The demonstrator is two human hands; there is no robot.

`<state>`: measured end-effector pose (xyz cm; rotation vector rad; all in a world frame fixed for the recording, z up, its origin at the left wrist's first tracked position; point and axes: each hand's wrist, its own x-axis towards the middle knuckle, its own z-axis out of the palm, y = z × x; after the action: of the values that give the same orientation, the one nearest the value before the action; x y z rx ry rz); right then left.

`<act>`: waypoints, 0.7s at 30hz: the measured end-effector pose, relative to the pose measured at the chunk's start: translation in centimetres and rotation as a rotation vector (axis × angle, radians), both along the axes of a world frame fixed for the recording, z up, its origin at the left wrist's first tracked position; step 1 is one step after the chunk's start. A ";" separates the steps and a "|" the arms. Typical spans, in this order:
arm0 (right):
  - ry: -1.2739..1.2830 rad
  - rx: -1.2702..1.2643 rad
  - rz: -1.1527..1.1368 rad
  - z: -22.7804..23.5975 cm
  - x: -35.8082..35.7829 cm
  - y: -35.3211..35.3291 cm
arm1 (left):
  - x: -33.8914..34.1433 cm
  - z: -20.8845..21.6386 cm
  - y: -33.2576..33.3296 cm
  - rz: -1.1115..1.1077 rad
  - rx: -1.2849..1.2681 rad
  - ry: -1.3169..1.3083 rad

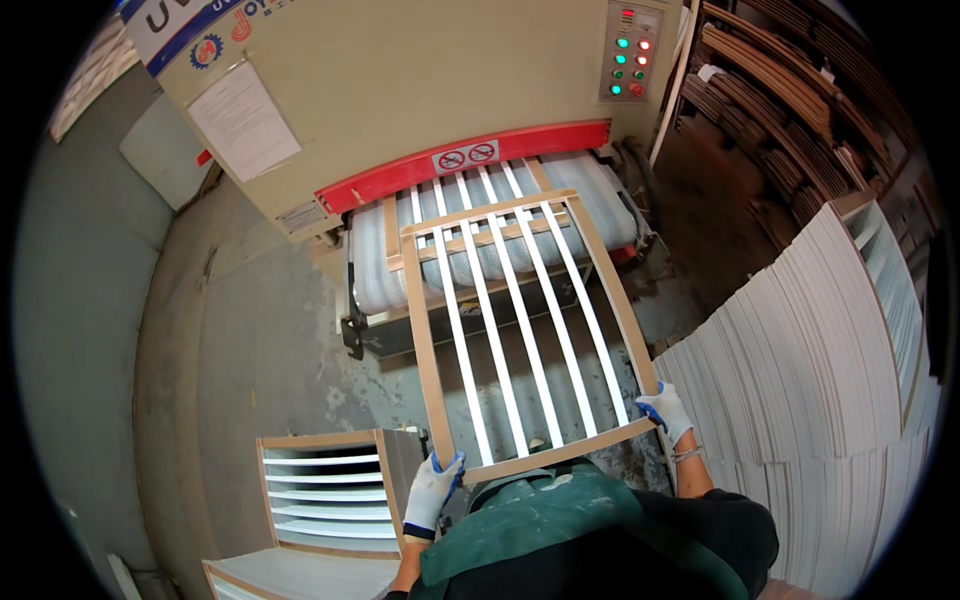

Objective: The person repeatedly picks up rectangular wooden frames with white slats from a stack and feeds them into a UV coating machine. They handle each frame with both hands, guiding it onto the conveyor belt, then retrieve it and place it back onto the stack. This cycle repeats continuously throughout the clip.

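Note:
My left hand [433, 492], in a white and blue work glove, is closed on the near left corner of a slatted frame [426, 350]. My right hand [669, 411], gloved alike, grips the same frame's near right corner. The frame has light brown rails and several white slats running away from me. Its far end lies over the mesh conveyor belt [374, 288] and overlaps a second slatted frame [391, 218], which lies on the belt and runs partly under a red guard bar [380, 184]. The near end is held up in front of my green apron [540, 510].
A large beige machine [420, 80] with a lit control panel [628, 62] stands ahead. Tall white-edged stacks [790, 350] rise close on my right. Stacked slatted frames [318, 440] are at lower left. Brown strips [765, 60] fill racks at far right.

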<state>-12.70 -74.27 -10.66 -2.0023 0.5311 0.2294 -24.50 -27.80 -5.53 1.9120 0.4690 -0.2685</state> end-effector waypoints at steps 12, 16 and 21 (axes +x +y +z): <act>0.047 0.009 0.033 -0.7 0.3 -1.0 | -0.1 -0.3 -0.9 0.045 0.000 0.000; 0.072 -0.002 0.030 1.2 0.6 -0.4 | 0.2 -1.4 -0.6 0.098 -0.108 0.053; 0.061 -0.075 0.052 0.9 0.7 -0.6 | 0.3 -1.6 -0.7 0.070 -0.058 0.036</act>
<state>-12.03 -74.82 -9.78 -2.0895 0.5338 0.3067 -24.17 -28.54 -7.16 1.8329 0.5458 -0.2681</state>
